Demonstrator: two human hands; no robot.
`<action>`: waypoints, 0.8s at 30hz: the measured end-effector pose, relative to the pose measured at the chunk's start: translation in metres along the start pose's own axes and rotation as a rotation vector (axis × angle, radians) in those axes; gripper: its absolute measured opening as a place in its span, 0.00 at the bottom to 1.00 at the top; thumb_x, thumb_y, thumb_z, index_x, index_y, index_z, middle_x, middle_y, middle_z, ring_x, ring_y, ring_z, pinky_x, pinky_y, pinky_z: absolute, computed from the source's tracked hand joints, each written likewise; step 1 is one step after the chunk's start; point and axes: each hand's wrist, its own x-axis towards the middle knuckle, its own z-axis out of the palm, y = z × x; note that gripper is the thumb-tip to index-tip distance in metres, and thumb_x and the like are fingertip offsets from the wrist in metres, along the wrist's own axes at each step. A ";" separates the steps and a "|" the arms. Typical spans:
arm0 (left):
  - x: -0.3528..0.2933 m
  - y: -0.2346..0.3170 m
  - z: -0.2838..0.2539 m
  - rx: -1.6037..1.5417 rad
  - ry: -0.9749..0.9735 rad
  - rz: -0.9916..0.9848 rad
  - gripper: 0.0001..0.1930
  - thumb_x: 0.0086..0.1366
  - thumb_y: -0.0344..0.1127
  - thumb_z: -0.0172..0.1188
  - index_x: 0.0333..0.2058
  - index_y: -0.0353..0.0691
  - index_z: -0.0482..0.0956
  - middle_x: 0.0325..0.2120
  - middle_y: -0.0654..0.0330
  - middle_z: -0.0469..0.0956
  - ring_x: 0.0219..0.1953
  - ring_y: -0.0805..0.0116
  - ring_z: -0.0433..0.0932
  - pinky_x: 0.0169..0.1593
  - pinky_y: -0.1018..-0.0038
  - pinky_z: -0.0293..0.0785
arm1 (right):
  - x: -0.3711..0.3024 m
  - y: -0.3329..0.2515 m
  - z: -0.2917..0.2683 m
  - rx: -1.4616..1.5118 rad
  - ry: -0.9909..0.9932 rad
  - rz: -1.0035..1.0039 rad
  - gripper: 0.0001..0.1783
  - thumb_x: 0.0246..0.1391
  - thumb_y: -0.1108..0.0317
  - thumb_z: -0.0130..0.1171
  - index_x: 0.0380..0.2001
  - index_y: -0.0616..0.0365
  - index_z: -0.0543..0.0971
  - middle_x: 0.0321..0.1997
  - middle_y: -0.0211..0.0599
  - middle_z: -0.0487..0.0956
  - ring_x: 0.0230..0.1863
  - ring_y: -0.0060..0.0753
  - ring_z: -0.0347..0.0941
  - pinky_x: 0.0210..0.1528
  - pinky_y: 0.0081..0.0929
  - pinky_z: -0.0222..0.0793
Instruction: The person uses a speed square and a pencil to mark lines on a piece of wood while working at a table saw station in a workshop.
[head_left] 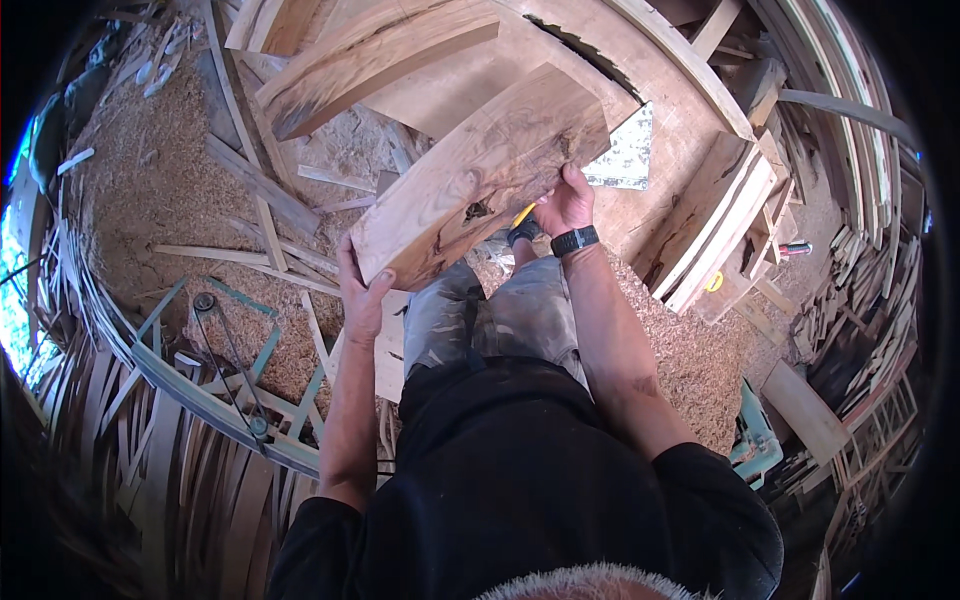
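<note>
1. Head view: left hand [365, 302] was clamped on the near end of a thick wood slab [485, 180]; right hand [568, 205] gripped its right edge farther along. Hands well apart, count two.
2. Slab, count one, was tilted in front of the person, over the knees and the near part of the brown bench top [670, 85]; couldn't tell if it touched the bench.
3. Yellow item [523, 214], one, showed at the right hand; kind unclear. Dark watch [574, 240], one, on that wrist.
4. In the way: the held slab hid part of the bench; loose sticks [210, 254], too many to count, cluttered the floor at left.
5. Around: one curved slab [385, 65] beyond; one speckled white plate [625, 150] just beside the held slab; one yellow round item [714, 282] at right.
6. Left: one greenish frame [185, 394], two pulleys [204, 301]; sawdust [140, 200] spread beyond.
</note>
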 end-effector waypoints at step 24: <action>0.014 0.007 0.017 -0.894 -0.009 -0.523 0.38 0.70 0.67 0.44 0.69 0.47 0.63 0.66 0.53 0.68 0.66 0.49 0.68 0.69 0.49 0.62 | -0.070 0.004 0.135 -0.850 0.000 -0.337 0.42 0.43 0.70 0.79 0.58 0.62 0.65 0.57 0.35 0.71 0.25 0.09 0.63 0.28 0.11 0.60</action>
